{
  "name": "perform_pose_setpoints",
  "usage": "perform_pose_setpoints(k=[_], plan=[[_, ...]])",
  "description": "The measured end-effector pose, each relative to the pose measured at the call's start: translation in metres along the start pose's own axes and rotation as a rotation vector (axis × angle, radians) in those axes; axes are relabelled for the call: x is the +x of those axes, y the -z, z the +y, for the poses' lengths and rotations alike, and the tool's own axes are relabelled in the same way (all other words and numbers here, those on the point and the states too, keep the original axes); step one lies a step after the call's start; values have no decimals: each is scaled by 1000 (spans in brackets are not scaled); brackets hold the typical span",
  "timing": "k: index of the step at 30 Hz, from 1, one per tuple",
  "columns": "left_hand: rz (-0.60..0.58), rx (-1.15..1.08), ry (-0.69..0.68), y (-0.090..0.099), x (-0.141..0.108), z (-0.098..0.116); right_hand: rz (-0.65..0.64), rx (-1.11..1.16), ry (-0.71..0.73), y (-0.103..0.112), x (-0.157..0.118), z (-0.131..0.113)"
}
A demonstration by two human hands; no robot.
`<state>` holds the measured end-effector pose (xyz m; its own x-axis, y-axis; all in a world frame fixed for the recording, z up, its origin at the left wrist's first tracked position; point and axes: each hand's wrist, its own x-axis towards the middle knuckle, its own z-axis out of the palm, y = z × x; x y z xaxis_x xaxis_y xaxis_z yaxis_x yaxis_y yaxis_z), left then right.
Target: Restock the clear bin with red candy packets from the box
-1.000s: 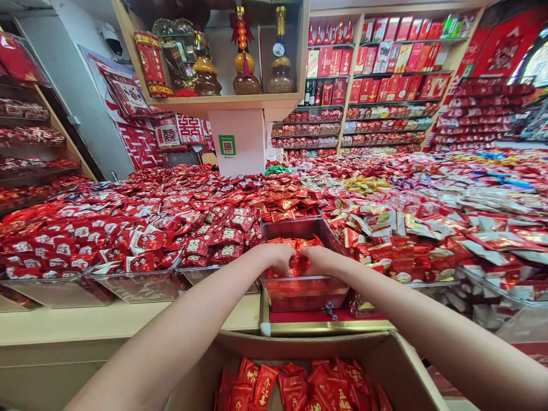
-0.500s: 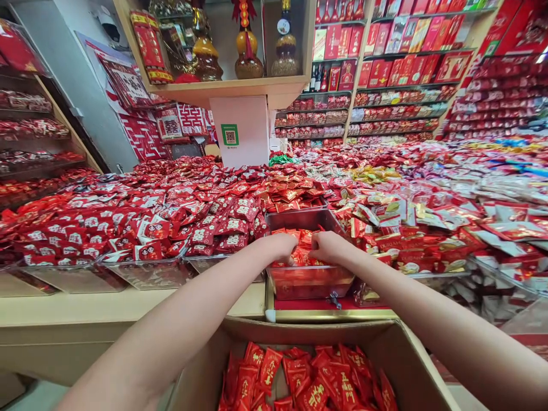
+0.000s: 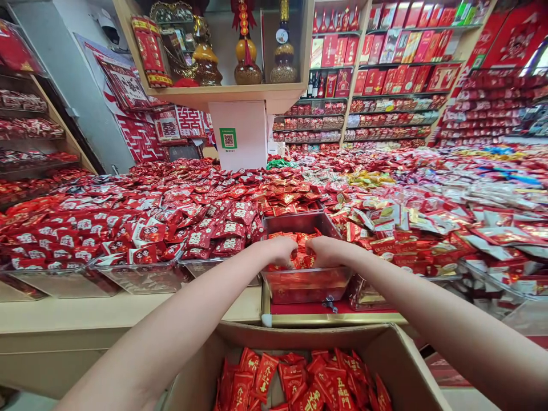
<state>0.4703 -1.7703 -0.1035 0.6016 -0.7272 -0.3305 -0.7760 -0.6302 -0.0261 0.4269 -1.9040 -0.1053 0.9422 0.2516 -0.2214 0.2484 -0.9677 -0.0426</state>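
Observation:
Both hands reach into a clear plastic bin point(image 3: 306, 285) that holds red wrapped candies point(image 3: 303, 251) with gold print. At the bin's left side, my left hand point(image 3: 285, 250) has its fingers curled down among the wrappers. Opposite it, a small gap away, my right hand point(image 3: 323, 251) is bent the same way, with its wrist over the bin's right front edge. Both look closed, but their fingertips and anything in them are hidden. Below my forearms, an open cardboard box point(image 3: 406, 357) holds more red candy packets point(image 3: 299, 382) with gold lettering.
Clear bins of dark red packets point(image 3: 231, 228) stand to the left. Red and white packets point(image 3: 398, 245) are heaped to the right. Behind the bins, a white post point(image 3: 244, 137) carries a display cabinet point(image 3: 226, 91). A tan counter ledge point(image 3: 128, 311) runs along the front.
My right hand has shifted slightly left and its fingers have curled in deeper among the candies. My left hand stays in the bin. The whole view has moved a little.

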Motion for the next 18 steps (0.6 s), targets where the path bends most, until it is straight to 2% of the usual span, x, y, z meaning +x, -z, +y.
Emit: perform_pose_setpoints(k=[4, 8, 14, 18], plan=[[-24, -19, 25, 1, 0, -4, -8, 1, -12, -1, 5, 1], [-45, -7, 65, 4, 0, -2, 60, 43, -37, -6, 5, 6], [29, 18, 62, 2, 0, 3, 178, 78, -55, -13, 0, 10], [43, 37, 54, 7, -7, 6, 204, 69, -64, -13, -3, 8]])
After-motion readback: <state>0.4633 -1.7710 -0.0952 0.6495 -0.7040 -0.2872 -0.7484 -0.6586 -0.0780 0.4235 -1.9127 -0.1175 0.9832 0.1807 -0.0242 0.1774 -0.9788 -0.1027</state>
